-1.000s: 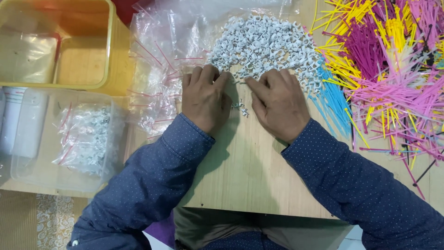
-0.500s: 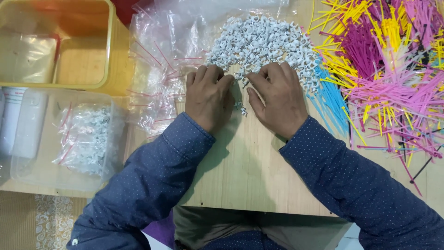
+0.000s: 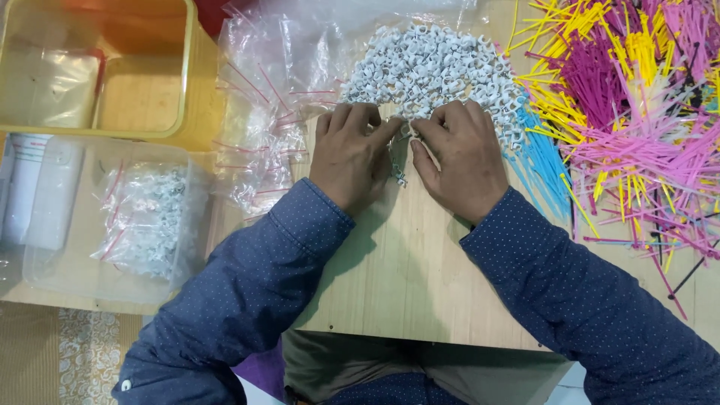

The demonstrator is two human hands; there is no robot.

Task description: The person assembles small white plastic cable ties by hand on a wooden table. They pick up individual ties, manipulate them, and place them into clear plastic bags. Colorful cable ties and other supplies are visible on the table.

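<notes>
Picking small white clips out of the big pile at the far edge of the tabletop, we are working with both hands side by side. Our left hand is lying curled, fingertips on the pile's near rim, and we cannot tell what it is gripping. Our right hand is pinching narrow at the same rim. A few loose clips are lying between the hands. We are thinking the next move needs a careful pull toward the near edge.
</notes>
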